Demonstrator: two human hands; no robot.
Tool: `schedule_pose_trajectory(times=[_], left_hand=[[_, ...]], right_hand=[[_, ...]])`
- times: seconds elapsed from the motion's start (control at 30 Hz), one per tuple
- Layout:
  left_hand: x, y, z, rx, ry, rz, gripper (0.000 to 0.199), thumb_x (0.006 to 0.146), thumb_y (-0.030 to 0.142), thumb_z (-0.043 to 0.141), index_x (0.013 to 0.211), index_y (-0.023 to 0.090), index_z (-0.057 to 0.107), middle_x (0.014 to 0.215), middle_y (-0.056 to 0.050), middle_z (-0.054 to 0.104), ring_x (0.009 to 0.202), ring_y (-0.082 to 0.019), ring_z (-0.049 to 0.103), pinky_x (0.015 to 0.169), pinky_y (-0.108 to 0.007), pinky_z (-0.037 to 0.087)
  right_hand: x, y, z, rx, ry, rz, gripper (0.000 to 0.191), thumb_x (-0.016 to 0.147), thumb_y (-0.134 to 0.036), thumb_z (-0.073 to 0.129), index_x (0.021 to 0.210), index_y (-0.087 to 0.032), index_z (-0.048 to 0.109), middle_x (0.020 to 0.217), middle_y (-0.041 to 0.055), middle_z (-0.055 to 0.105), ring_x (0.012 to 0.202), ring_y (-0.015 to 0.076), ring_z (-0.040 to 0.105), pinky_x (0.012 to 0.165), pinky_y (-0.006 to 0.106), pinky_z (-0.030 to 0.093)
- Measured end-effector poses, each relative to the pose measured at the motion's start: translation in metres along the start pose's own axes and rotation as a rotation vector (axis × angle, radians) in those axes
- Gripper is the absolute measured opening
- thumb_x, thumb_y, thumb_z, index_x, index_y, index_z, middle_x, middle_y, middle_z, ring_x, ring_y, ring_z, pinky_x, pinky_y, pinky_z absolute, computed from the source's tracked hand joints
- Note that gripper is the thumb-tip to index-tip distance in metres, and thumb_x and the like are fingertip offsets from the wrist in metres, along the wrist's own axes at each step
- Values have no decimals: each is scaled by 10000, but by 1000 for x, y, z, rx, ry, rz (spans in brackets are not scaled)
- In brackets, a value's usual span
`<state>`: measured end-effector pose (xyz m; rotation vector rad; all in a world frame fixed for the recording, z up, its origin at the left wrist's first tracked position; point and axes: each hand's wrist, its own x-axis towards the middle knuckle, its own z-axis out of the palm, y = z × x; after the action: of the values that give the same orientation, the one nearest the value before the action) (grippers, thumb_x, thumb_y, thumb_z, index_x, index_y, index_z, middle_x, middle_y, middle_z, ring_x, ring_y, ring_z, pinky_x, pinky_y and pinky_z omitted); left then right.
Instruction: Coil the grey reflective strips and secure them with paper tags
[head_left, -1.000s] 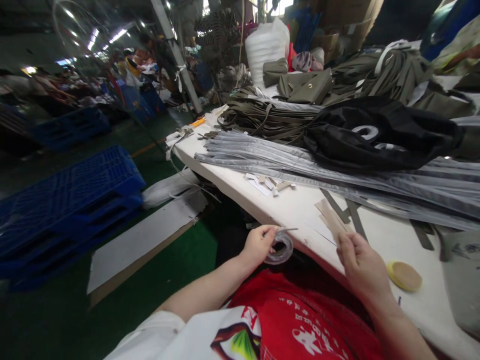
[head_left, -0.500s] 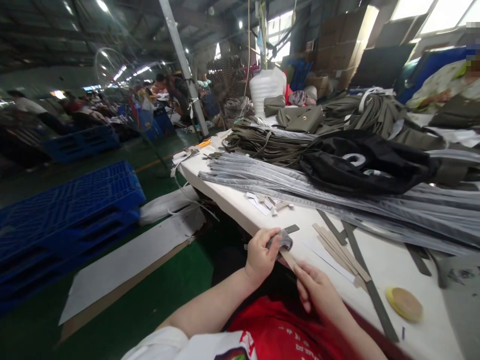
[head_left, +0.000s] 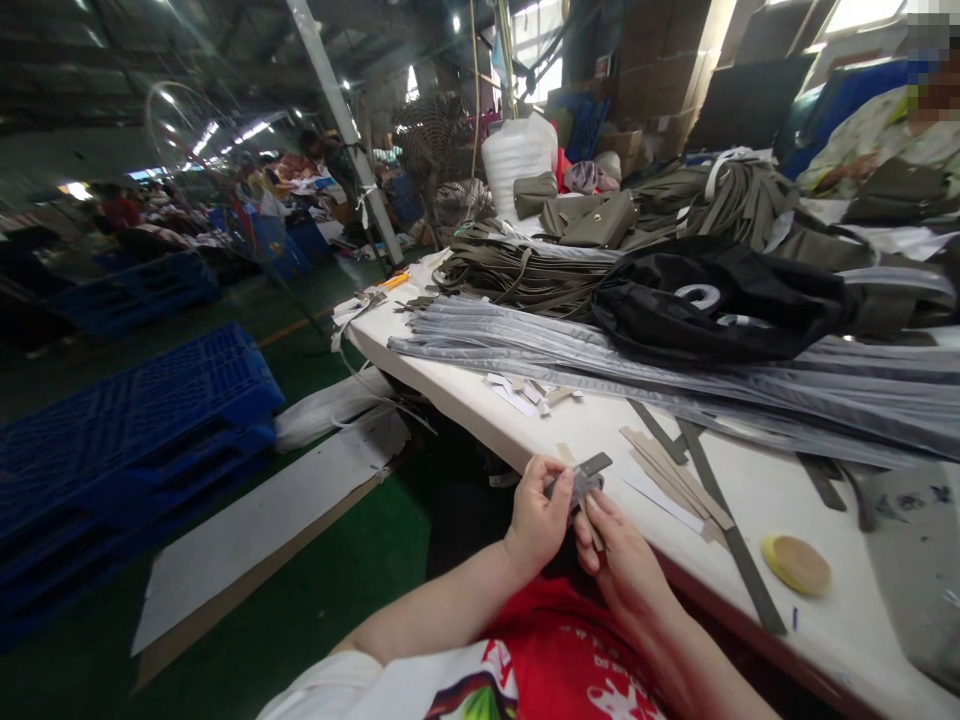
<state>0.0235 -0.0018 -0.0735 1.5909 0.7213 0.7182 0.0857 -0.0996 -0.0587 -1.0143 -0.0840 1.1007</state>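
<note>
Near the table's front edge, my left hand (head_left: 538,512) is closed on a small grey strip piece (head_left: 585,478) that is folded or curled, with a dark flat end sticking out to the right. My right hand (head_left: 619,545) pinches a narrow beige strip (head_left: 592,528) just below the grey piece, close to my left fingers. Several beige strips (head_left: 671,475) lie to the right of my hands, beside a white strip and a long dark strip (head_left: 739,560). Small paper scraps (head_left: 529,392) lie beyond my hands.
Long grey strips (head_left: 525,335) run across the white table (head_left: 465,385), with dark olive straps (head_left: 517,275) and a black cloth bundle (head_left: 720,300) behind. A yellow round object (head_left: 796,563) lies right. Blue pallets (head_left: 142,420) stand left. A person sits at the far right.
My right hand has moved up closer to my left hand, and less of the beige strip shows between them. The camera view has shifted slightly.
</note>
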Motion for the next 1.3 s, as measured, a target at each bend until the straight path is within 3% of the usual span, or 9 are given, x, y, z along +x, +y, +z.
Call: schedule_pose_trajectory(times=[0.3, 0.37, 0.43, 0.53, 0.67, 0.83, 1.03, 1.13, 1.3], left_hand=[[-1, 2, 8, -20, -110, -100, 402, 922, 498, 477, 997, 154, 671, 771, -29, 644, 635, -122, 543, 585, -221, 427], [0, -1, 8, -70, -111, -193, 472, 872, 571, 517, 870, 127, 677, 615, -1, 576, 517, -99, 465, 485, -211, 363], [1, -4, 7, -166, -115, -327, 541, 795, 655, 564, 767, 122, 648, 504, 30, 494, 442, -82, 398, 421, -204, 296], [0, -6, 6, -271, -151, -486, 595, 683, 720, 632, 715, 126, 622, 479, 43, 483, 409, -66, 377, 402, -198, 297], [-9, -2, 3, -305, -264, -581, 573, 653, 690, 681, 660, 119, 625, 483, 28, 516, 389, -59, 393, 404, -201, 331], [-27, 3, 0, -338, -413, -738, 521, 633, 632, 736, 685, 122, 638, 465, 42, 515, 361, -46, 372, 377, -192, 284], [-49, -2, -2, -339, -489, -910, 458, 668, 581, 730, 628, 144, 597, 413, 58, 476, 344, -52, 365, 378, -193, 306], [-53, -5, -4, -333, -493, -892, 466, 698, 592, 705, 640, 144, 591, 412, 61, 464, 351, -54, 377, 383, -188, 294], [-57, -6, -9, -309, -506, -792, 524, 680, 641, 697, 733, 122, 637, 471, 40, 529, 378, -59, 418, 397, -189, 324]], right_hand=[[-5, 6, -17, -217, -15, -37, 425, 843, -552, 617, 664, -186, 496, 470, -65, 471, 367, 52, 344, 386, 189, 266], [-12, 5, -23, -350, -16, -24, 422, 835, -587, 605, 731, -182, 547, 478, -56, 500, 381, 77, 423, 391, 197, 319], [-20, 5, -31, -504, 6, -50, 447, 808, -571, 648, 1010, -176, 590, 585, -31, 600, 478, 131, 564, 448, 226, 433], [-34, 4, -44, -768, 30, -241, 590, 816, -451, 687, 1310, -203, 482, 891, 41, 710, 753, 201, 686, 698, 315, 565], [-42, -7, -58, -1161, -32, -561, 223, 916, -327, 564, 1109, -255, 649, 1037, 62, 715, 914, 225, 680, 842, 356, 540], [-40, -31, -66, -1379, 143, -835, 189, 933, -329, 520, 927, -242, 688, 945, 80, 678, 866, 229, 647, 793, 363, 523], [-44, -31, -78, -1325, 99, -700, 210, 957, -284, 437, 1024, -230, 628, 1141, 84, 666, 1048, 225, 629, 928, 383, 503], [-49, -26, -82, -1342, -113, -599, 330, 948, -222, 416, 1245, -240, 561, 1267, 79, 622, 1169, 216, 581, 1017, 395, 472], [-59, -28, -81, -1392, -436, -448, 409, 902, -178, 453, 1295, -243, 546, 1345, 84, 572, 1218, 222, 561, 1053, 401, 468]])
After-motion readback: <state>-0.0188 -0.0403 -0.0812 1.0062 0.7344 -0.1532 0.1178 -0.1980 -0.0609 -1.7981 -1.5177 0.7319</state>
